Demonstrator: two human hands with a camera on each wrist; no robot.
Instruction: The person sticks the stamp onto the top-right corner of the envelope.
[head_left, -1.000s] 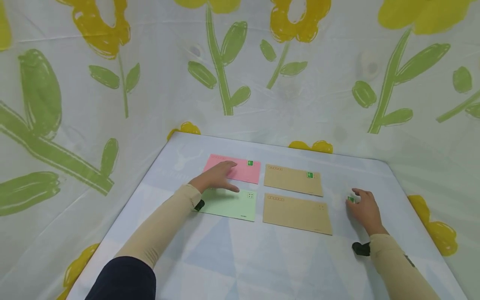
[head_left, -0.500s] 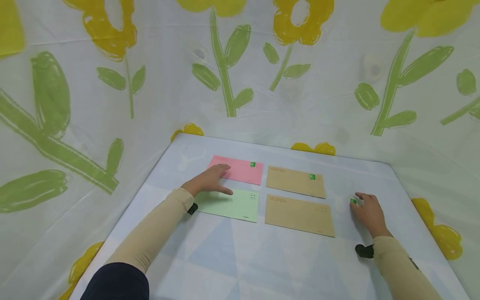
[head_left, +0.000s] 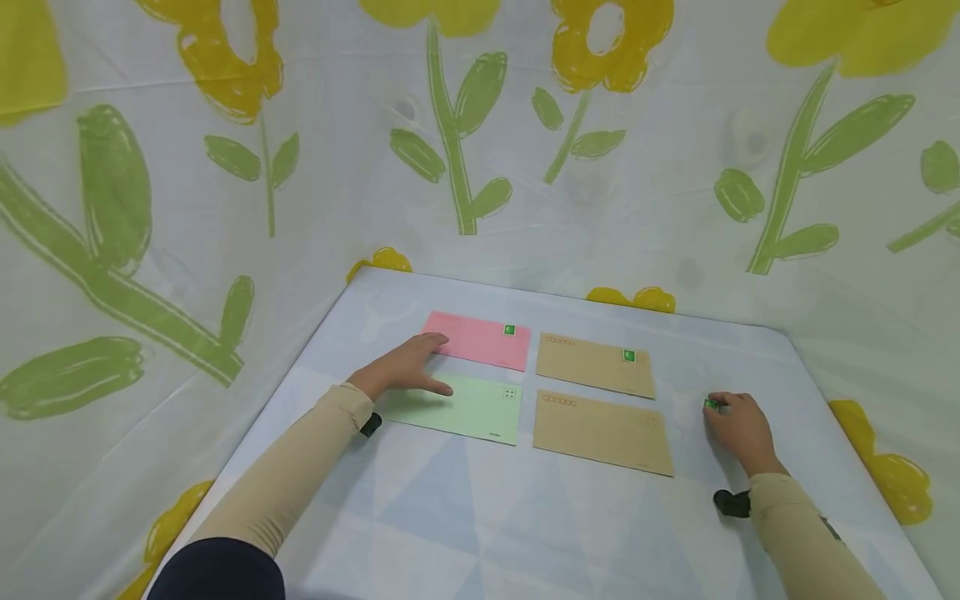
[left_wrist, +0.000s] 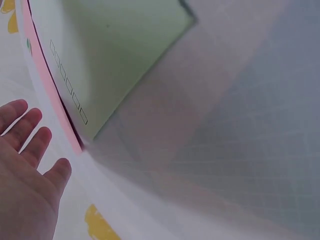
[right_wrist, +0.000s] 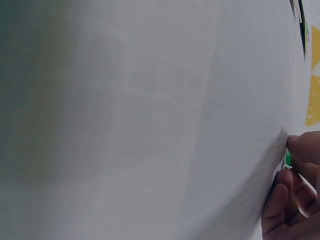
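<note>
My left hand [head_left: 397, 368] is spread with relaxed fingers over the left part of the mint-green envelope [head_left: 468, 410], fingertips at the near left edge of the pink envelope [head_left: 483, 343]. It holds nothing, and the left wrist view shows the fingers [left_wrist: 37, 145] apart. On the right, my right hand [head_left: 744, 429] pinches a small green stamp [head_left: 710, 404] between thumb and fingertips, low at the tabletop. A sliver of that stamp [right_wrist: 288, 159] shows between the fingers in the right wrist view; the rest is hidden.
Two brown envelopes lie in the middle, the far one [head_left: 585, 371] with a green stamp [head_left: 629, 356], the near one [head_left: 600, 437] with only a printed stamp mark. Another green stamp [head_left: 509, 330] is on the pink envelope. A flower-print curtain [head_left: 600, 208] surrounds the pale table [head_left: 555, 533].
My left hand has drawn back leftward over the envelopes, uncovering more of the pink one. The right fingers have closed in on the green stamp, staying in nearly the same place.
</note>
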